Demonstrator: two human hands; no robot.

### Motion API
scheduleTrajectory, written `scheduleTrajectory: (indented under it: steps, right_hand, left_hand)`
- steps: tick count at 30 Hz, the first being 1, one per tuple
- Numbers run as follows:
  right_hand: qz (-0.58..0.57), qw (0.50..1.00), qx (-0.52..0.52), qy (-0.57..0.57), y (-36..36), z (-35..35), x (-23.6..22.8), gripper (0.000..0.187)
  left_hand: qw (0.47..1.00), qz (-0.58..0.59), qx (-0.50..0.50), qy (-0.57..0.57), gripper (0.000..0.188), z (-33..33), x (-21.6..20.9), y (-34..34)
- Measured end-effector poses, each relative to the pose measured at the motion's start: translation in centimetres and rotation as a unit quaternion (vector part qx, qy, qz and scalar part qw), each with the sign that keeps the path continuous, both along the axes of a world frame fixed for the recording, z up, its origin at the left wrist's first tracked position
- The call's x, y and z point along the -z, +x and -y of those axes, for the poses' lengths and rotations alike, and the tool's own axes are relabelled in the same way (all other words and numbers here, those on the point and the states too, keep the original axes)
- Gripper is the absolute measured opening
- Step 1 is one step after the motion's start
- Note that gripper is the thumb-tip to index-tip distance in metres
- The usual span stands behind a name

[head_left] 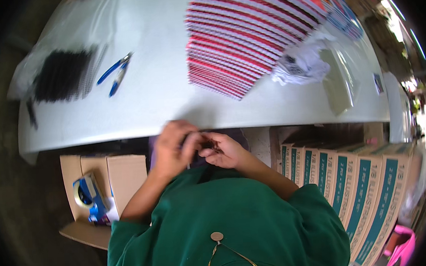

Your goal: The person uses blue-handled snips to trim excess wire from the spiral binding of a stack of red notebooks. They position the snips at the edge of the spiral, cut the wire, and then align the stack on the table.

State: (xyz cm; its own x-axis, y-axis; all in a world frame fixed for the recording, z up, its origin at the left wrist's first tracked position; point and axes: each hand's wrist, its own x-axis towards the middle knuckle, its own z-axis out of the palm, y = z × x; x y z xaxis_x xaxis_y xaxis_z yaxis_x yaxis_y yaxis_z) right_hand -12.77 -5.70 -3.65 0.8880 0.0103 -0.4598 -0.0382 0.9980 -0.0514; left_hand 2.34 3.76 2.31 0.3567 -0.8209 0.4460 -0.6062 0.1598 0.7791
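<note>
My left hand and my right hand meet close together in front of my body, just off the near edge of the white table. The fingers of both are curled inward. Something small and dark seems to sit between them, but blur and the fingers hide what it is. Beyond them on the table lies a long row of overlapping red and white books or pads with dark coil-like edges. Farther left are blue-handled cutting pliers with their handles spread, and a heap of black binding coils.
A crumpled white plastic bag and a clear plastic sheet lie at the table's right. Below left, an open cardboard box holds a tape roll. Several upright cartons stand close at my right.
</note>
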Motion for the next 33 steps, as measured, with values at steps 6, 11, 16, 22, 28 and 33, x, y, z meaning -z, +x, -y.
scheduleTrajectory:
  steps: [6,11,16,22,28,33]
  right_hand:
    - [-0.061,0.809,0.323,-0.487,-4.6,10.0,-11.3,0.043]
    - [-0.237,0.661,0.391,-0.595,-7.3,21.4,-11.4,0.064]
    - [-0.3,0.674,0.371,-0.564,-7.7,21.8,-14.1,0.082]
    - [-0.177,0.3,0.544,-0.763,-4.5,15.9,-22.8,0.048]
    - [-0.015,0.088,0.369,-0.925,0.9,11.3,-29.0,0.022]
    - [-0.087,0.187,0.161,-0.965,5.4,11.2,-28.5,0.029]
  left_hand:
    - [0.96,0.019,-0.268,0.077,0.021,1.2,0.9,9.3]
    - [0.959,0.111,-0.252,0.068,0.03,2.9,0.8,8.8]
    - [0.927,0.25,-0.267,0.078,0.049,3.5,0.2,12.2]
    - [0.837,0.307,-0.301,0.338,0.066,5.6,1.9,15.4]
    - [0.874,0.335,-0.297,0.19,0.043,6.7,2.7,15.2]
    - [0.844,-0.524,-0.088,0.074,0.04,6.4,-2.8,13.6]
